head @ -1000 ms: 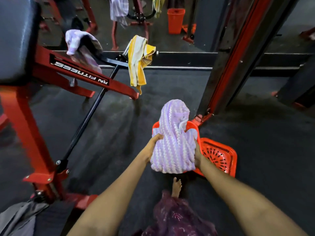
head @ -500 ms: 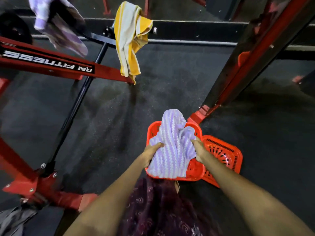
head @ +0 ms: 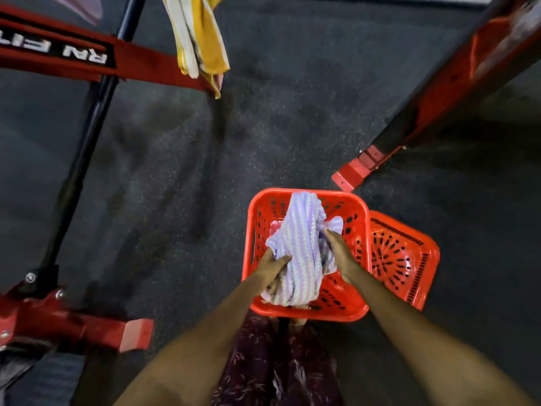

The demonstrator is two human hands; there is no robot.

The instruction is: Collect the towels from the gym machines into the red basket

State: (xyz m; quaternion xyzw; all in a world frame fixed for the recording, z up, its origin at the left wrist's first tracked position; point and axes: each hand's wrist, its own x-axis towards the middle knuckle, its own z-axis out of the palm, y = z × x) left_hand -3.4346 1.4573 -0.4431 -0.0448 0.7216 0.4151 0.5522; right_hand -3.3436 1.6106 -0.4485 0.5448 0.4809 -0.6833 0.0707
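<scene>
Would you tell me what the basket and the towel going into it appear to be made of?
Red basket: seemingly moulded plastic, glossy, with perforated walls. Lilac towel: soft woven cloth, probably cotton, with ribbed white zigzag stripes, crumpling where it is held.

Lilac striped towel (head: 303,247) bunched inside red basket (head: 307,313).

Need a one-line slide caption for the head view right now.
Both hands, left hand and right hand, lower a lilac striped towel into the red basket; a yellow striped towel hangs on the machine.
</scene>
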